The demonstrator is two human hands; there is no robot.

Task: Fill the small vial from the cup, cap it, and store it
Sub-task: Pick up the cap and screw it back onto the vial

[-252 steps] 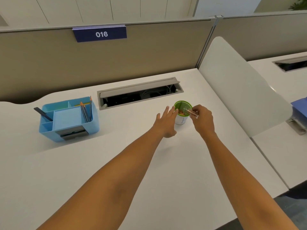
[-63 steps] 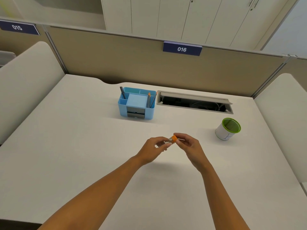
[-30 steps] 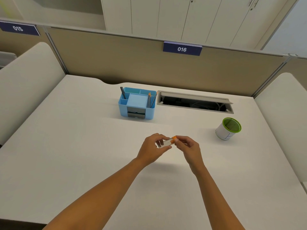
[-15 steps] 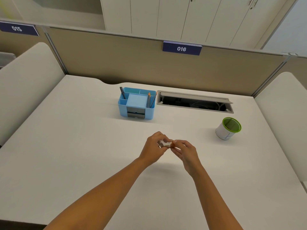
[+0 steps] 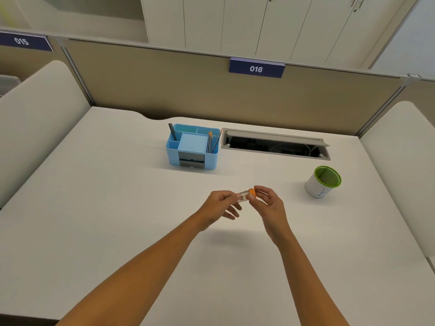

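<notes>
A small clear vial (image 5: 244, 195) lies sideways in the air between my two hands, above the middle of the white desk (image 5: 117, 220). My left hand (image 5: 220, 205) pinches its glass body. My right hand (image 5: 266, 203) grips the orange cap (image 5: 251, 192) at the vial's right end with thumb and fingers. What is inside the vial is too small to tell. The white cup with a green rim (image 5: 323, 182) stands upright on the desk to the right, apart from both hands.
A blue desk organiser (image 5: 193, 149) with pencils and a pen stands at the back middle. Beside it an open cable tray (image 5: 275, 145) is set into the desk. Padded dividers flank the desk on the left (image 5: 35, 128) and right (image 5: 404, 156).
Both hands stay together on the vial over the desk's middle. The fingers have shifted around the cap, and the orange cap shows more plainly now than half a second ago.
</notes>
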